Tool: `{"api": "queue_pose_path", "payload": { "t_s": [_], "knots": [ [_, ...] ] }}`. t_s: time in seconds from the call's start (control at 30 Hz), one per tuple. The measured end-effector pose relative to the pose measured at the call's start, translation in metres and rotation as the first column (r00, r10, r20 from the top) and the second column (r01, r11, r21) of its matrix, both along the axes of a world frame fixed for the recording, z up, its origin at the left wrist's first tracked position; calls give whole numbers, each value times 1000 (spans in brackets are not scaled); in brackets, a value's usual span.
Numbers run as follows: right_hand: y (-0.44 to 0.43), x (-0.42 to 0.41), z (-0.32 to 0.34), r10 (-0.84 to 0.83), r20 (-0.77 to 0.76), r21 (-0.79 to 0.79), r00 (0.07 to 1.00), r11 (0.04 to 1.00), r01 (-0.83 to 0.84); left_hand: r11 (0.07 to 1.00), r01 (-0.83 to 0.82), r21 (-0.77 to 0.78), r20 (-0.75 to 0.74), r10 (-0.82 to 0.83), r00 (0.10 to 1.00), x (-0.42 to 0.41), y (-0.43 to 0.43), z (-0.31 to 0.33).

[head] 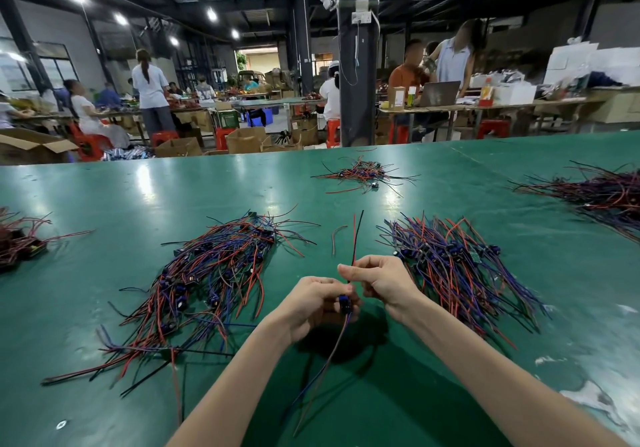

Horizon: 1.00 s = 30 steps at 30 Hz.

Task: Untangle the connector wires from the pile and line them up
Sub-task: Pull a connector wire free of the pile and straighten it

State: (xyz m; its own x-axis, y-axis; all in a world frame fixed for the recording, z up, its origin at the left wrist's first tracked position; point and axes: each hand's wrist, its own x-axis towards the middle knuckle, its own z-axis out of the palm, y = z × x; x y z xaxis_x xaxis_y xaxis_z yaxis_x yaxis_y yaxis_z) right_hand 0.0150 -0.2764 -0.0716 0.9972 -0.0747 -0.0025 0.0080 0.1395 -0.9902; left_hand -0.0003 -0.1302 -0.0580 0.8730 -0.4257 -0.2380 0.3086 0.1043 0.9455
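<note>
Glossy green tabletop (pixel 104 204); small blue plastic connector block (pixel 345 302) trailing red, black and blue wires; left of connector, tangled red-blue-black wire pile (pixel 214 273); right of connector, purple-blue and red wire heap (pixel 460 266).

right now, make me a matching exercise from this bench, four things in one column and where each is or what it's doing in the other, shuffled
Column one:
1. left hand
2. right hand
3. short loose wire
4. small far pile

Column two:
A. lies alone on the table just beyond both hands
B. grips the blue connector
C. sits near the table's far edge
D. pinches the red and black wires

Pairs: 1-B, 2-D, 3-A, 4-C
</note>
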Motion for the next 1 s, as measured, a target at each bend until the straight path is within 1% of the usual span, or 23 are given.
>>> {"api": "queue_pose_path", "payload": {
  "t_s": [0.17,0.37,0.53,0.73,0.87,1.0],
  "knots": [
    [0,7,-1,-151,47,-50,987,987,154,998,38,50,19,-39,999,0,2,-1],
    [-1,10,-6,-178,113,-157,978,968,194,998,20,52,6,-20,1000,2,3,0],
    [-11,17,-8,-301,163,-183,939,927,329,992,75,98,14,-77,997,0,3,0],
    [-21,23,-10,-374,187,-223,908,884,410,986,123,114,21,-126,992,0,3,0],
    [-23,24,-10,-373,221,-286,901,858,426,981,144,126,25,-149,989,-1,4,-1],
    [-24,23,-8,-382,199,-258,902,868,425,978,166,126,31,-172,985,-2,5,1]
  ]
}}
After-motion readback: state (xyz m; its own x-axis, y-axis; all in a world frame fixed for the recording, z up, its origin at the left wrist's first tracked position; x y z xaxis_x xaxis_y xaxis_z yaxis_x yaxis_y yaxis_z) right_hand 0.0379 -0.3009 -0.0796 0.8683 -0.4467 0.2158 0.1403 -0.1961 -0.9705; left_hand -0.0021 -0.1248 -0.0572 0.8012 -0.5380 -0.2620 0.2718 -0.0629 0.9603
